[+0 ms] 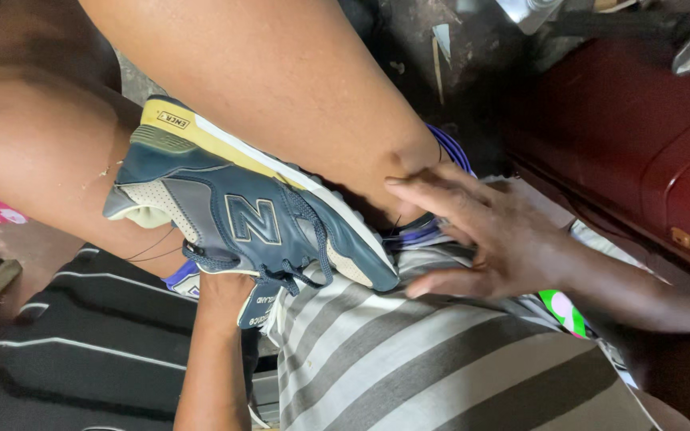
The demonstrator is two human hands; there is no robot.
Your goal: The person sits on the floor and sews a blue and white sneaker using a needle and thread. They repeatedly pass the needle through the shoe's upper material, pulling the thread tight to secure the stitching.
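- Nearest the camera, a bare leg (281,88) crosses the view from upper left toward the middle, just above the navy sneaker (249,215).
- The sneaker lies sole-up against the leg, its long axis running from heel at upper left to toe at lower right.
- The left hand (221,291) is inside the shoe's opening from below; its fingers are hidden, so their state cannot be told.
- The right hand (489,235), fingers spread, lies just right of the toe on striped cloth (441,359).

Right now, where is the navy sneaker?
In the head view, the navy sneaker lies left of centre, pressed between the person's legs, above the striped cloth, with the right hand just right of its toe.
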